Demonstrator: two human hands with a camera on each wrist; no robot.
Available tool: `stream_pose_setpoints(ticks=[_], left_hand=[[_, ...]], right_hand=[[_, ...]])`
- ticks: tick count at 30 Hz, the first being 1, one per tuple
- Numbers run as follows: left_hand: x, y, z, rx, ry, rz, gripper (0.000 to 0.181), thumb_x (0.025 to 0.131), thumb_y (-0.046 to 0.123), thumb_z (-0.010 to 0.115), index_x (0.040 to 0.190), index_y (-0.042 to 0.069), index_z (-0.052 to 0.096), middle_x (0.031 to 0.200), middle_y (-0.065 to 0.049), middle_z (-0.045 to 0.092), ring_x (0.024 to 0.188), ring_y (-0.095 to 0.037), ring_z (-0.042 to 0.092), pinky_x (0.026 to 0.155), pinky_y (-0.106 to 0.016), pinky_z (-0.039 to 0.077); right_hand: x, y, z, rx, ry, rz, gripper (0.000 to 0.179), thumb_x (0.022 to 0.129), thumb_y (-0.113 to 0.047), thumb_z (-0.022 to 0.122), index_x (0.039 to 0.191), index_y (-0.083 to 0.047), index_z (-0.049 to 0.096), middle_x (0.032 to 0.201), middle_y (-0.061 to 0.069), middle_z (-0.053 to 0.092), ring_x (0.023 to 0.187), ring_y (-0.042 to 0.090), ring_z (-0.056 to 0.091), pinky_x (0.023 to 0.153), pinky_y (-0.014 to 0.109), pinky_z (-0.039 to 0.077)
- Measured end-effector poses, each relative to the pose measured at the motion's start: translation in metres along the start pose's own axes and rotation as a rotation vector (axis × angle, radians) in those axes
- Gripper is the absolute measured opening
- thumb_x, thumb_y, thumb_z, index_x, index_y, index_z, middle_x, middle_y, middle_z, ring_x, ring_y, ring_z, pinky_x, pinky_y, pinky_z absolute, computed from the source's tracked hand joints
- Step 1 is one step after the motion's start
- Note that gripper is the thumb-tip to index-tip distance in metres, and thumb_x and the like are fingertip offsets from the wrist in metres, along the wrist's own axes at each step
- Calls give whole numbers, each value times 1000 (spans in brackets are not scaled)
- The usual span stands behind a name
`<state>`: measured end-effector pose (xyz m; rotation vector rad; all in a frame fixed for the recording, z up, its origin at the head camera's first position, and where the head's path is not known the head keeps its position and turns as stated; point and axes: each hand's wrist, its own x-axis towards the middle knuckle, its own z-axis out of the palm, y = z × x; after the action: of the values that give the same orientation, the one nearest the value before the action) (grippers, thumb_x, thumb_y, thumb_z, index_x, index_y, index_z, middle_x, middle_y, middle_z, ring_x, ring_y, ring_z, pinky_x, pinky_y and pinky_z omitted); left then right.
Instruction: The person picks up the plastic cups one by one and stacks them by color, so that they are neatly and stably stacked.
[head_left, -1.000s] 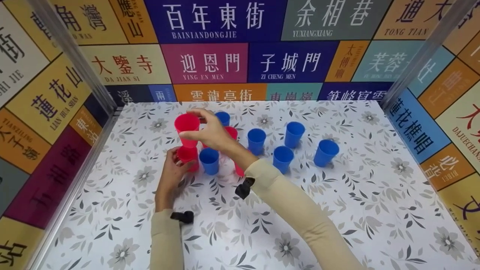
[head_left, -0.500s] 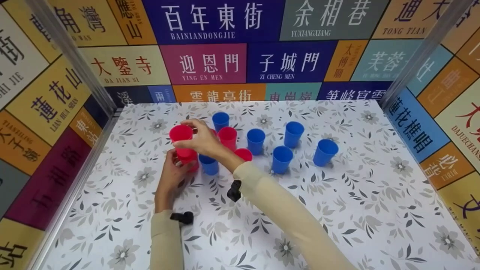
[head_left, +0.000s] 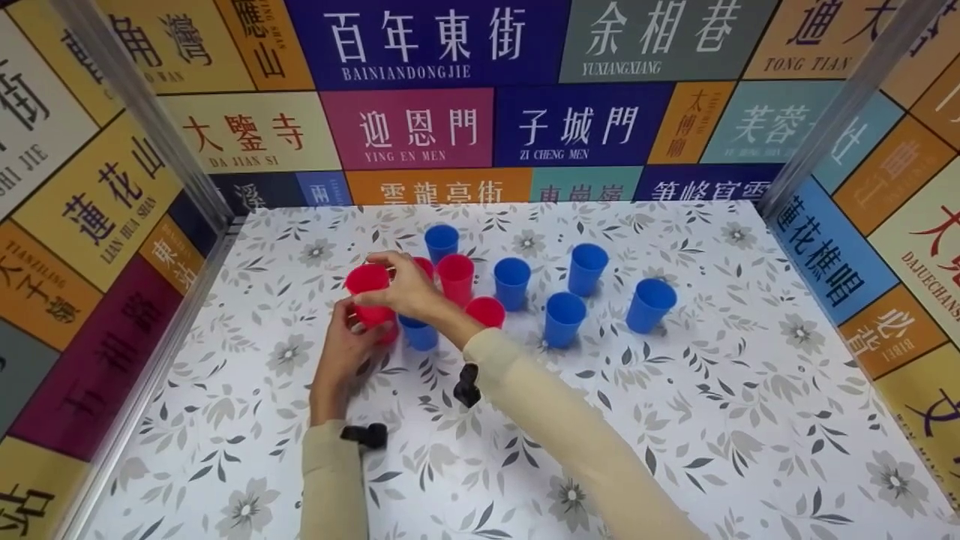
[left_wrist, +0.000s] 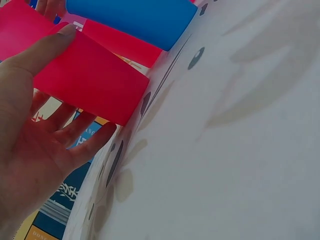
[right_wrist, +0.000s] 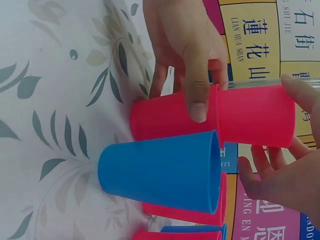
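My left hand (head_left: 349, 345) holds a lower red cup (right_wrist: 167, 117) that stands upright on the table, thumb on one side and fingers on the other. Above it, my right hand (head_left: 409, 289) grips an upper red cup (head_left: 367, 279) near its rim. In the right wrist view the upper cup's base sits inside the mouth of the lower one, with much of its wall still showing. A blue cup (right_wrist: 160, 172) stands right beside the lower red cup, partly covered by my right hand in the head view.
More red cups, one (head_left: 456, 277) behind and one (head_left: 486, 311) near my right wrist, stand close by. Several blue cups (head_left: 565, 319) are spread to the right and one blue cup (head_left: 442, 241) stands at the back. Printed panels (head_left: 420, 127) border the flower-patterned table (head_left: 712, 420).
My right hand has brought the upper red cup down, first leftward and then slightly right, into the lower red cup's mouth. My left hand has stayed in place around the lower cup.
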<state>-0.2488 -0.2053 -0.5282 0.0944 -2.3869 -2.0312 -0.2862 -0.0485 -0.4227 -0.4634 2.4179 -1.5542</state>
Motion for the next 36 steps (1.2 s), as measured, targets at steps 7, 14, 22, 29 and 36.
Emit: stream_pose_setpoints(ticks=[7, 14, 22, 29, 36], left_hand=[[0, 3, 2, -8, 8, -41, 74, 87, 23, 79, 146, 11, 35, 146, -13, 46, 134, -29, 51, 106, -31, 50], [3, -2, 1, -3, 21, -66, 78, 86, 28, 81, 147, 14, 35, 147, -12, 45, 135, -29, 48, 114, -45, 44], [4, -1, 3, 3, 39, -101, 81, 84, 32, 82, 148, 17, 35, 148, -9, 44, 137, -28, 46, 115, -44, 43], [1, -1, 3, -21, 41, -116, 82, 82, 33, 83, 148, 19, 36, 148, -8, 44, 137, -27, 45, 116, -43, 42], [2, 3, 4, -24, 41, -143, 81, 83, 33, 83, 148, 20, 37, 151, -6, 43, 139, -26, 43, 118, -43, 40]], right_hand=[[-9, -3, -10, 42, -5, -45, 65, 83, -24, 83, 141, -13, 56, 142, 7, 57, 133, 26, 54, 105, 34, 52], [-28, -18, -34, 112, -9, -127, 58, 86, -24, 80, 139, -13, 58, 143, 7, 56, 135, 23, 51, 108, 38, 50], [-57, -36, -62, 142, 66, -260, 55, 88, -16, 77, 138, -9, 56, 141, 9, 56, 134, 23, 52, 109, 28, 47], [-79, -35, -76, 102, 138, -355, 62, 87, -19, 78, 142, -7, 52, 141, 9, 55, 133, 21, 51, 114, 36, 43], [-92, -17, -82, 47, 204, -400, 68, 85, -22, 81, 144, -10, 50, 142, 7, 54, 133, 23, 52, 112, 41, 43]])
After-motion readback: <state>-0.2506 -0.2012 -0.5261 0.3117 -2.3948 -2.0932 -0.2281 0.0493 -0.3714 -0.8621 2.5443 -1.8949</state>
